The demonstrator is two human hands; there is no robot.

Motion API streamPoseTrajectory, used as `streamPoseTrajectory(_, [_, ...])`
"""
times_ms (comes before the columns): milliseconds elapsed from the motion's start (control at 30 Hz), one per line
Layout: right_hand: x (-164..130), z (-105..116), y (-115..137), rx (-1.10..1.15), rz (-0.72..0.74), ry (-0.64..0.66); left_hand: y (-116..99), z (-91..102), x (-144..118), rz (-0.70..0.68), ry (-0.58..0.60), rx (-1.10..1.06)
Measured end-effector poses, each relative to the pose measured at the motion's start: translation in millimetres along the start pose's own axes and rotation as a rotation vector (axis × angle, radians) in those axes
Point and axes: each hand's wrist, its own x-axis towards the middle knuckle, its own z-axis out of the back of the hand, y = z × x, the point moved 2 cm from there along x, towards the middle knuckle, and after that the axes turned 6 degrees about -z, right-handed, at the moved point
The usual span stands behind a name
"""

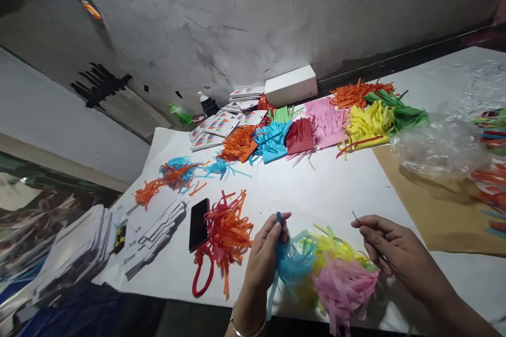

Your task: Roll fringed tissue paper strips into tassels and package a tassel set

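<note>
My left hand [266,245] is closed on a blue fringed paper tassel [296,263], its rolled top sticking up past the fingertips. Thin and dark, a needle [354,216] points up from the pinched fingers of my right hand [385,242]. Between the two hands are a yellow tassel [336,245] and a pink tassel [343,287], close against the blue one; whether a thread joins them I cannot tell. To the left of my left hand lies a bunch of red and orange tassels [231,226] on the white table covering [190,279].
Fringed paper stacks, among them a blue one [272,139] and a yellow one [369,121], line the back near a white box [291,86] and printed cards [221,124]. A phone [198,224] lies left. Clear plastic [438,147] rests on brown paper [419,216] at right.
</note>
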Motion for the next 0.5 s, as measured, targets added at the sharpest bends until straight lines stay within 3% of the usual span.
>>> streamPoseTrajectory(167, [0.1,0.8,2.0,0.006,0.031,0.011,2.8,-18.9,-1.4,0.012,0.196,0.159])
streamPoseTrajectory(300, [-1.0,9.8,0.0,-0.004,0.062,-0.046,1.3,-17.3,4.1,-0.091,0.190,0.507])
streamPoseTrajectory(400, [0.1,23.9,-11.5,-0.042,0.063,-0.088,-9.0,4.5,11.1,-0.128,0.099,0.932])
streamPoseTrajectory(500, [6.8,40.8,-31.6,-0.131,0.027,-0.078,-33.6,50.1,18.6,-0.085,-0.028,1.170])
